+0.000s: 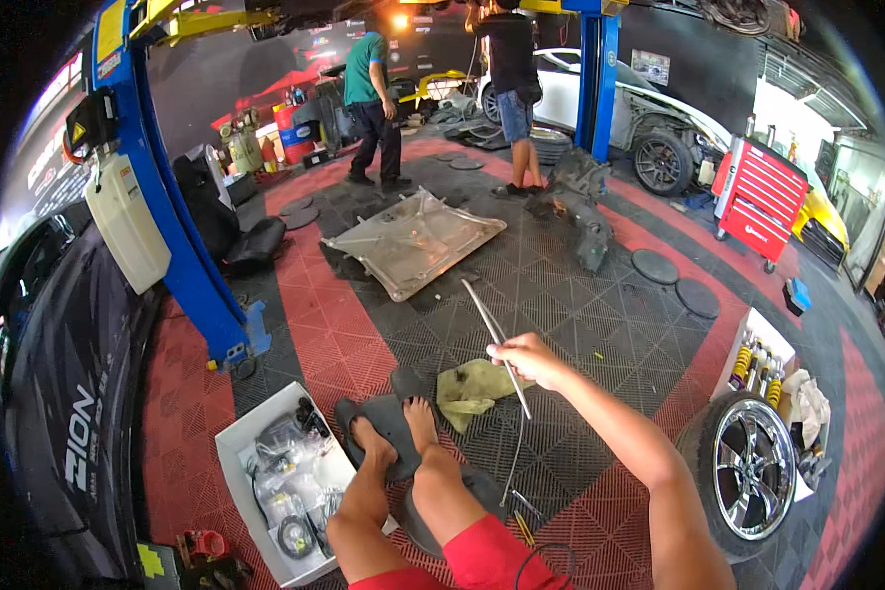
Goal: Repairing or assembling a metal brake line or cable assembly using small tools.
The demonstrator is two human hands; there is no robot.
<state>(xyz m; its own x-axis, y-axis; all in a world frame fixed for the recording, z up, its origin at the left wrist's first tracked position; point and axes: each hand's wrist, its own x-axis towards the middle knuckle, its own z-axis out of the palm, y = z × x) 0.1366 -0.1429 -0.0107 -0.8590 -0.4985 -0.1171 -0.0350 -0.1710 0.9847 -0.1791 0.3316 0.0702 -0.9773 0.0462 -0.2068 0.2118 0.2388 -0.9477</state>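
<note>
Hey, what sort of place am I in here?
Most likely a car repair workshop: a blue lift post stands at the left, a white car is at the back, and a red tool chest is at the right.

1. My shorts (492, 559) are plain red; my slippers (404, 382), dark grey.
2. My thin strip (480, 308) is silvery grey.
3. I see floor tiles (551, 295) in black and red bands, patterned with ribbed triangles.
4. My cloth (470, 383) is dull yellow-green, blotched dark.
5. I see a white box (246, 482), a blue lift post (185, 236) and a white car (559, 65).
6. I also see a shiny chrome wheel (754, 466), its black tyre (701, 452), yellow springs (741, 367) and a red tool cabinet (760, 204).
</note>
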